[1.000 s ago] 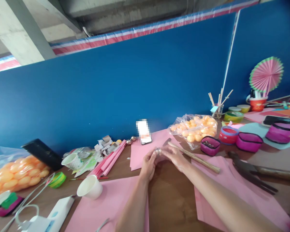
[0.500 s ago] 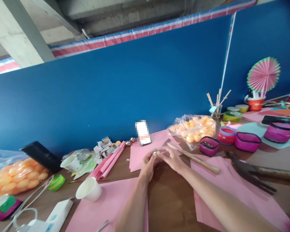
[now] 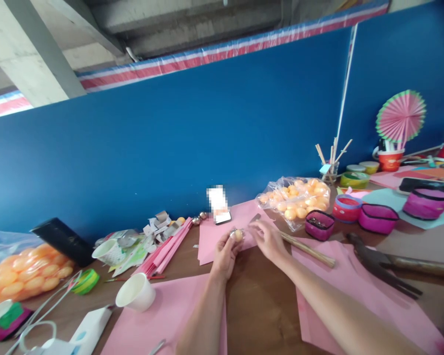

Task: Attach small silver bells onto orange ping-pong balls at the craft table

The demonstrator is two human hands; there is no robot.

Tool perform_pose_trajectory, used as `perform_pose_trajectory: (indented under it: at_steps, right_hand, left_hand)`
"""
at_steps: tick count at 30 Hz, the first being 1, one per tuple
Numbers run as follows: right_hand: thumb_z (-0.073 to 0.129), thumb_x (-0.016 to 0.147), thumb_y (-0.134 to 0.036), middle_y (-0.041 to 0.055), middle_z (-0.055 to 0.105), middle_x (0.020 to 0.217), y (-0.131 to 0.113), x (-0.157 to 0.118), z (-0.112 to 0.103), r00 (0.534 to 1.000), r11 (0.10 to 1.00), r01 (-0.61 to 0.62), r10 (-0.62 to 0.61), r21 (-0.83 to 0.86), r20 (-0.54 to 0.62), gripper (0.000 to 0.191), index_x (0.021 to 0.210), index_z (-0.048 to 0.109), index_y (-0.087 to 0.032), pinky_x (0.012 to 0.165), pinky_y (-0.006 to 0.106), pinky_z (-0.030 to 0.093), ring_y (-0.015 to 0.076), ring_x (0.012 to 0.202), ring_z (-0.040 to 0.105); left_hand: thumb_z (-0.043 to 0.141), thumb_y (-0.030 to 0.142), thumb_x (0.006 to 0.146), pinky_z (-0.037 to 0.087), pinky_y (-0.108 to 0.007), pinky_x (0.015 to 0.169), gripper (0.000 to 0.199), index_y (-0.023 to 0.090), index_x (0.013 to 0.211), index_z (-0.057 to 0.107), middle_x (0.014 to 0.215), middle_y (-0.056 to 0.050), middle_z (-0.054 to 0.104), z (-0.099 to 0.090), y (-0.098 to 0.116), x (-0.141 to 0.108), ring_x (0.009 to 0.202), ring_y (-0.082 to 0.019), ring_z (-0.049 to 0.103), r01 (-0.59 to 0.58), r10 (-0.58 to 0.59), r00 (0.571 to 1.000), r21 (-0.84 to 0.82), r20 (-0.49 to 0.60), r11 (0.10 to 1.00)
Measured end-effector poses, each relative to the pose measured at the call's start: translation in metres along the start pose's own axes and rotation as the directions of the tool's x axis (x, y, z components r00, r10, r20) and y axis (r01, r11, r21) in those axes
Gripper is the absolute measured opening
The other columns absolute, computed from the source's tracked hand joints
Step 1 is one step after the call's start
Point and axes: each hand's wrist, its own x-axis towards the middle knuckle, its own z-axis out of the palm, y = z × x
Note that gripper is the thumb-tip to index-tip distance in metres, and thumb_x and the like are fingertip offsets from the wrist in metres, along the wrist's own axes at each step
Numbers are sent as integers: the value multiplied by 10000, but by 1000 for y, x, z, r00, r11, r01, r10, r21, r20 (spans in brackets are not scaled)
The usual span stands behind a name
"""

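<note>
My left hand [image 3: 225, 254] is closed in a pinch round a small pale-yellow ball [image 3: 239, 235] with clear, shiny bits around it. Its exact kind is too small to make out. Just to the right, my right hand [image 3: 268, 240] is held apart from the ball, its fingers bent and drawn together. Whatever lies between those fingertips, if anything, cannot be made out. Both hands are above the table by a pink paper sheet [image 3: 209, 246]. A small hammer with a wooden handle [image 3: 311, 250] lies partly behind my right hand.
A large claw hammer [image 3: 377, 261] rests on pink paper at right. Clear bags of orange balls [image 3: 299, 197] lie on both sides. Purple containers [image 3: 379, 218] stand at right. A white paper cup [image 3: 136, 293], folded pink strips [image 3: 170, 246] and a power strip [image 3: 91, 330] are at left.
My right hand has drawn away from the left hand's fingertips, and its fingers have curled more. The pale-yellow ball in my left hand is now more exposed.
</note>
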Motion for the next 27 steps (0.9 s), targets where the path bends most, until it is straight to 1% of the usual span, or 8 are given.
perform_pose_trajectory:
  at_steps: [3,5,7,11,17,20,23,27]
  right_hand:
    - [387,830,-212,86,563,983,10,3,-13,997,901,-65,41,-429,-65,243,991,566,-183,844,350,332,225,996,445]
    - [390,806,-146,100,558,965,16,5,-19,988,783,-145,143,-605,-52,251,970,577,-176,830,357,312,241,1013,422]
    - [388,792,-117,109,556,944,19,7,-21,976,692,-171,218,-702,-22,252,937,589,-163,807,352,306,246,998,427]
    - [345,808,-98,110,559,901,20,8,-19,967,624,-143,254,-768,26,275,912,593,-153,738,310,319,220,916,468]
    - [341,824,-108,100,554,845,15,8,-16,986,565,-129,160,-815,-45,244,881,574,-153,701,315,325,212,833,496]
    - [344,833,-112,81,552,828,6,7,-16,998,578,-58,54,-814,-34,217,899,546,-157,663,280,328,186,791,496]
    - [324,857,-134,55,557,797,-9,2,-16,996,614,74,-84,-786,29,226,951,524,-182,615,252,322,164,759,493]
    - [328,866,-144,33,564,796,-29,-6,-15,968,643,217,-241,-734,76,338,1181,411,-233,607,235,322,146,759,491]
  left_hand:
    - [606,247,704,497,-229,679,261,146,944,597,858,-63,655,-6,2,4,714,-119,616,-10,1,998,-129,-69,992]
    - [597,256,712,502,-231,702,211,134,884,609,860,-67,653,-8,4,6,742,-127,617,-18,-6,994,-216,-113,976]
    - [573,258,731,502,-245,736,208,125,887,605,897,-87,647,-10,7,8,804,-146,613,-15,-26,990,-285,-139,958]
    - [526,209,761,499,-264,768,213,121,946,585,930,-106,638,-15,9,11,878,-162,598,-55,-11,982,-346,-188,936]
    - [546,237,750,497,-285,778,242,169,980,575,930,-76,633,-19,7,14,877,-172,601,-66,12,983,-291,-184,954]
    - [560,201,740,475,-300,823,254,198,994,568,921,-52,635,-19,6,14,886,-163,599,-88,37,982,-277,-186,957]
    - [571,170,729,455,-288,854,164,161,890,602,902,-53,640,-19,4,15,894,-158,595,-96,47,980,-259,-191,961]
    - [578,150,723,437,-284,876,89,134,802,615,882,-60,646,-21,1,16,886,-155,598,-137,84,971,-233,-225,963]
